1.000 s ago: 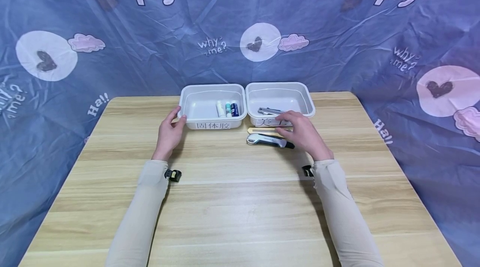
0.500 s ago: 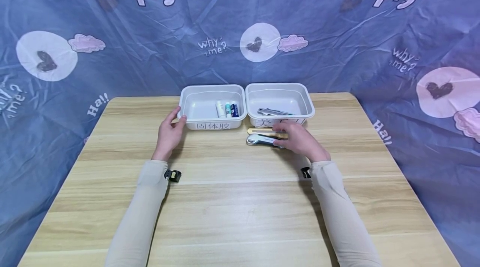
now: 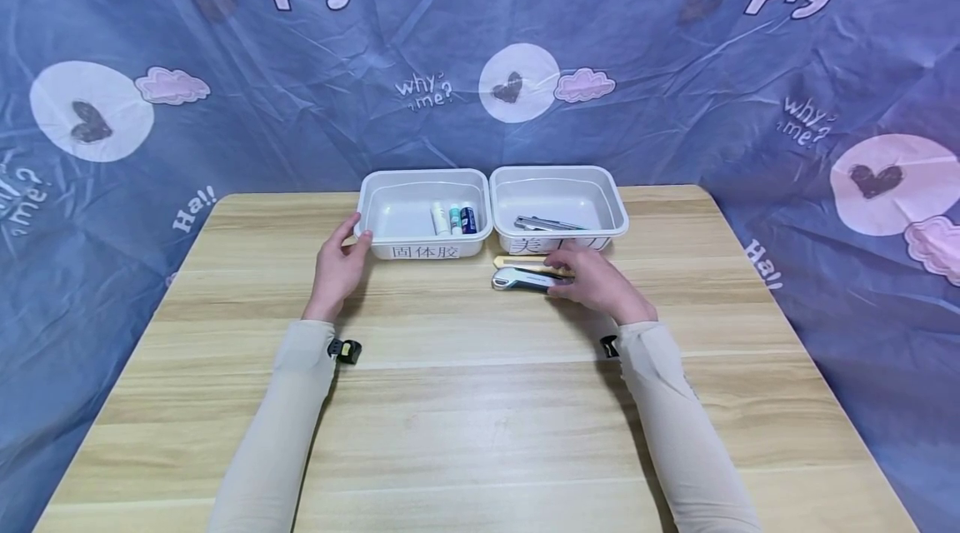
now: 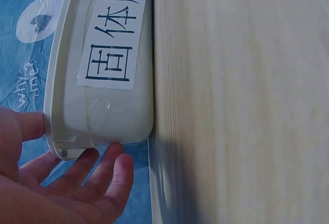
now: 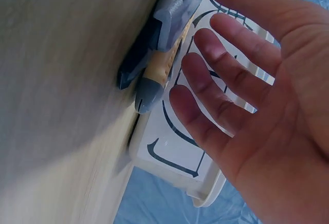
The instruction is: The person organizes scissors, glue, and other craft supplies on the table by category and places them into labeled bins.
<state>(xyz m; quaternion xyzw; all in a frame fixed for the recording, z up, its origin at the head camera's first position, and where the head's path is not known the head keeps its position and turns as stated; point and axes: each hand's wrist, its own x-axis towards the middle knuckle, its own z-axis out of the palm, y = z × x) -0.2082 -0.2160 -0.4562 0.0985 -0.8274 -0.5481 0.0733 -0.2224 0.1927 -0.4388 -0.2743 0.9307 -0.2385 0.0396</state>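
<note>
My left hand (image 3: pixel 339 271) holds the left end of a white plastic box (image 4: pixel 113 111), its thumb at the rim and its fingers underneath. Three glue sticks (image 3: pixel 455 221) lie inside, white, teal and dark blue. My right hand (image 3: pixel 596 279) reaches over two utility knives lying before a second white box (image 3: pixel 558 171). One is a silver-grey utility knife (image 3: pixel 521 279) with a dark handle; behind it lies a yellow utility knife (image 3: pixel 516 262). In the right wrist view the fingers (image 5: pixel 200 77) are loosely extended beside the knives, and the thumb is near the silver-grey one.
Inside the right box lie slim silver utility knives (image 3: pixel 547 224). Both boxes stand side by side at the back of the wooden table (image 3: pixel 465 416), with printed labels on their fronts. A blue patterned cloth (image 3: pixel 420 33) hangs behind and at both sides.
My right hand has moved from the right box's front edge down and slightly left, over the ends of the two utility knives. The left hand stays at its box.
</note>
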